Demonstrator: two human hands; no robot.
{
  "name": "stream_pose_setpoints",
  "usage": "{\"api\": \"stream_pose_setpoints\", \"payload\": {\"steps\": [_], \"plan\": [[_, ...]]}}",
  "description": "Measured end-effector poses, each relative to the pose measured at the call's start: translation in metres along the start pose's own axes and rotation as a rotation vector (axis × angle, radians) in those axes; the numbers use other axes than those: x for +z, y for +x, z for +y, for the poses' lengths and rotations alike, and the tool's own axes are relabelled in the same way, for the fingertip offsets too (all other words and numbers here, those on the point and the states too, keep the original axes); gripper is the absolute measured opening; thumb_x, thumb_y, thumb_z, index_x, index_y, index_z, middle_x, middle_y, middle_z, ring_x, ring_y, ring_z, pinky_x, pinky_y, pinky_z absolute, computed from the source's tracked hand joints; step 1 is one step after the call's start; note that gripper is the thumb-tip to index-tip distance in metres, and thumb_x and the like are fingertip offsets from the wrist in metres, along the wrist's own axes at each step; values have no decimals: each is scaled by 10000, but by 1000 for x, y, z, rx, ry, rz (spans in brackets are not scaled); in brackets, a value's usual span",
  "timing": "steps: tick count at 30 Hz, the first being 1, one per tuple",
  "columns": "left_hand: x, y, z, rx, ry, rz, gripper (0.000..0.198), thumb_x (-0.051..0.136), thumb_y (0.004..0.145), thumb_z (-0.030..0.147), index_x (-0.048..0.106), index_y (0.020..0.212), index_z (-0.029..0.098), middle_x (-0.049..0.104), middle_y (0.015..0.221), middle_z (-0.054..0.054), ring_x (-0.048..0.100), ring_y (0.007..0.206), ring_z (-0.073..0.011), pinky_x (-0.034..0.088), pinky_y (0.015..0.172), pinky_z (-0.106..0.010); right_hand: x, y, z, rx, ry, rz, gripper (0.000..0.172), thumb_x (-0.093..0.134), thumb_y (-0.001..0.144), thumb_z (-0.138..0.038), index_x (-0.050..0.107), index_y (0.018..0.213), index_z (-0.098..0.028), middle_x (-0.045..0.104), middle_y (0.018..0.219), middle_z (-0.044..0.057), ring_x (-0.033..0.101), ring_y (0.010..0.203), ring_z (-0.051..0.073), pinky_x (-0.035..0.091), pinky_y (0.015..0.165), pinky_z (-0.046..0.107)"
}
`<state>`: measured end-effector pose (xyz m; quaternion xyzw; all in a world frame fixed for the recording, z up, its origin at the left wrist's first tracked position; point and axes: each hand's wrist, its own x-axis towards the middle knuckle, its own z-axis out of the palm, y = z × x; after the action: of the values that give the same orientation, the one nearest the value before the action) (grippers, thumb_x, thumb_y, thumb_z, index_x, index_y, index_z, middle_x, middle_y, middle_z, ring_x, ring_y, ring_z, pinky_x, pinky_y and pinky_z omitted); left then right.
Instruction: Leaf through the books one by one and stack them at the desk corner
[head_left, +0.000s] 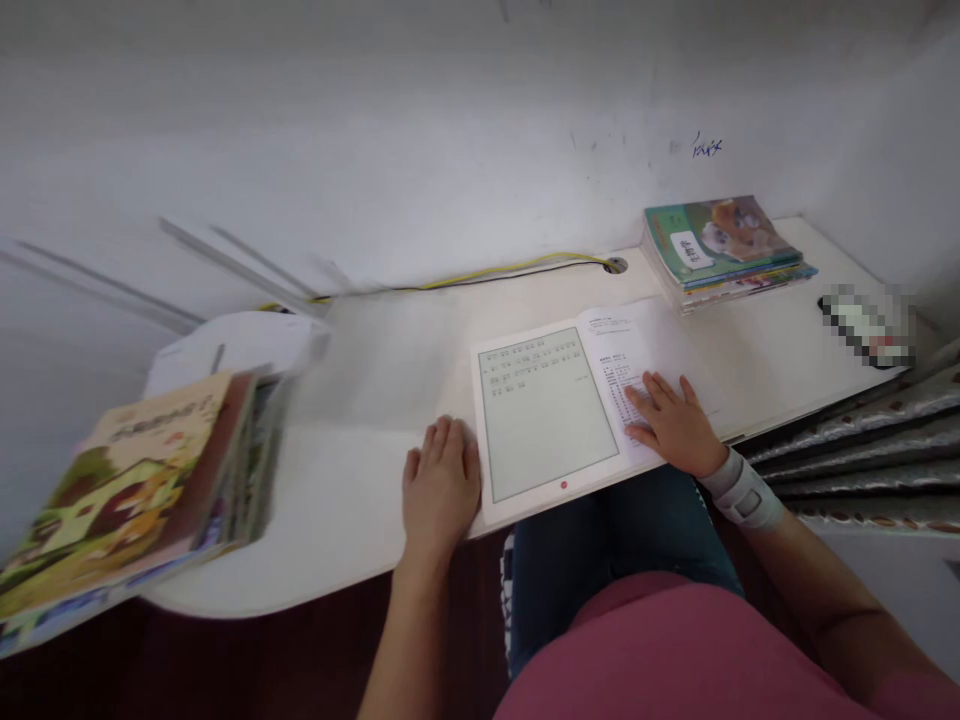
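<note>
An open book (555,410) lies on the white desk (360,400) in front of me, its left page green-tinted with lines of print. My right hand (671,420) rests flat on the right page, fingers spread, a grey band on its wrist. My left hand (441,482) lies palm down on the desk just left of the book, its fingers together and touching the book's edge. Neither hand holds anything.
A stack of picture books (142,480) sits at the desk's left edge, partly overhanging. Another stack (720,250) stands at the back right. A yellow and black cable (495,272) runs along the wall to a hole. A white sheet (232,345) lies behind the left stack.
</note>
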<state>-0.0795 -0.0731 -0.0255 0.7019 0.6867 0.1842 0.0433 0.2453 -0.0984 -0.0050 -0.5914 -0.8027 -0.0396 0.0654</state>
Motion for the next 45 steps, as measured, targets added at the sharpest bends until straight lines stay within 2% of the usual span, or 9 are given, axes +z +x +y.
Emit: {"api": "stream_pose_setpoints", "payload": {"steps": [6,10,17,21,24,32,36,40,45], "plan": [[-21,-22,23,142,-230,285,349,437,915,263,595,1219,197,582,1330,-132,476,1304,-256,280,1135,-523,7,-2,0,-25,-18,36,554,389,954,-470,457,1401,-150,403,1466,226,380,1355,342,309,1066,534],[-25,-34,49,154,-407,-36,416,390,935,334,539,1291,179,526,1398,-111,491,1294,-227,380,1101,-428,12,-5,-2,-32,-36,89,530,381,963,-432,462,1394,-135,415,1457,232,387,1347,347,302,1061,548],[-24,-20,35,-257,-700,-135,480,571,821,400,554,1242,170,484,1431,-136,400,1359,-278,276,1148,-456,19,-4,-6,-56,-94,150,516,389,963,-417,479,1377,-121,446,1426,250,423,1317,358,342,1024,555],[-41,-11,28,-524,-1227,-148,421,658,755,386,607,1101,150,606,1284,-145,557,1209,-248,408,1060,-389,21,-2,-8,-60,-124,149,504,407,959,-402,496,1360,-110,462,1406,268,434,1306,373,359,1004,570],[-53,0,24,-624,-1342,-205,328,712,688,322,626,949,143,690,1055,-127,656,972,-201,503,913,-346,20,-2,-8,-69,-116,161,499,412,955,-400,503,1352,-111,472,1395,271,443,1298,374,371,992,576],[-57,12,15,-374,-902,-492,286,686,652,413,631,765,157,544,551,30,510,518,-107,407,500,-232,22,-3,-4,-63,-22,152,508,402,957,-406,485,1367,-118,441,1427,259,418,1318,371,339,1017,588],[-60,15,22,-404,-997,-385,325,674,633,458,566,689,157,561,591,27,510,532,-94,428,549,-239,18,-3,-6,-49,-19,133,512,424,950,-412,481,1370,-123,445,1427,250,415,1323,364,342,1024,584],[-92,24,47,-279,-887,-162,276,642,677,421,583,720,155,531,562,36,478,502,-91,394,510,-228,13,0,-24,-20,76,106,500,425,948,-415,510,1346,-123,436,1440,238,390,1337,383,321,1036,617],[-134,35,125,65,-695,-34,156,529,801,305,586,773,162,618,658,9,547,541,-102,418,582,-237,-10,19,-42,-6,829,144,611,193,973,-531,427,1408,-172,511,1403,156,483,1292,253,407,1045,470]]}}
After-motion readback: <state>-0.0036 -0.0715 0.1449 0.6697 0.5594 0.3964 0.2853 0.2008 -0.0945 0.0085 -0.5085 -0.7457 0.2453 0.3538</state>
